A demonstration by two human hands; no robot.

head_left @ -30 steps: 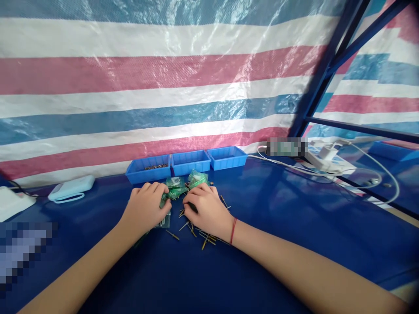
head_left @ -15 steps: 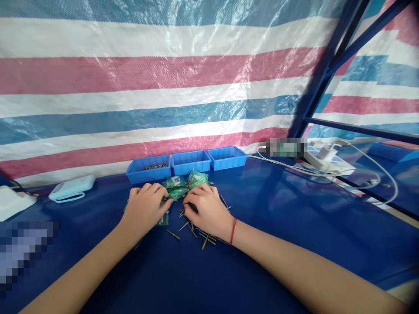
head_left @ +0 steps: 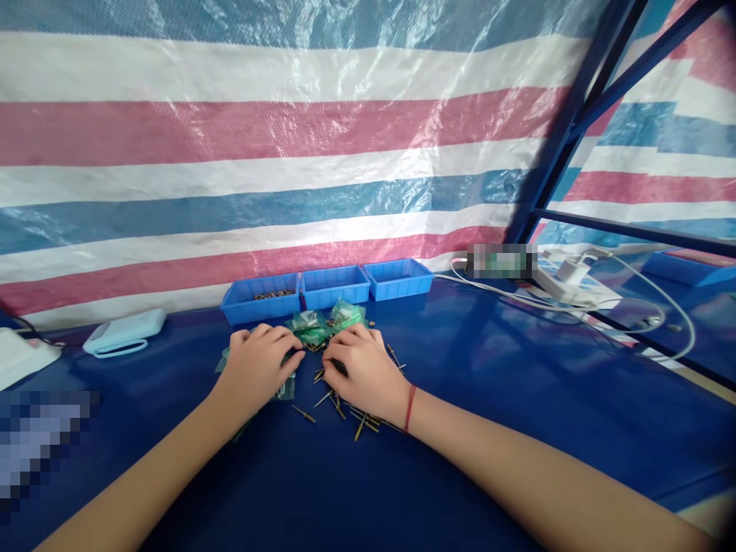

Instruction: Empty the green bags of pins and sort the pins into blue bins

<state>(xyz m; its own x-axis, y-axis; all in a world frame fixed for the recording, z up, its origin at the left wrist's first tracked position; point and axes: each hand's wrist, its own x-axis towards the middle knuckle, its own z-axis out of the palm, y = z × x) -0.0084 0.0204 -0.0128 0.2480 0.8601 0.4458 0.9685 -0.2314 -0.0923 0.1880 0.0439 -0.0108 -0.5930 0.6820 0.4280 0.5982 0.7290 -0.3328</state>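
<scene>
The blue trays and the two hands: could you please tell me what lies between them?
In the head view, crumpled green bags lie between the blue trays and the left hand and right hand.

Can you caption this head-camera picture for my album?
Left hand and right hand among green packets and scattered pins, blue trays behind.

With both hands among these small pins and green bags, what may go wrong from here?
The loose pins lie scattered on the smooth blue table under and beside the right hand; a sweep of the wrist may roll some away. The left hand lies over thin green bags, which may slip or perhaps tear on pin tips.
</scene>
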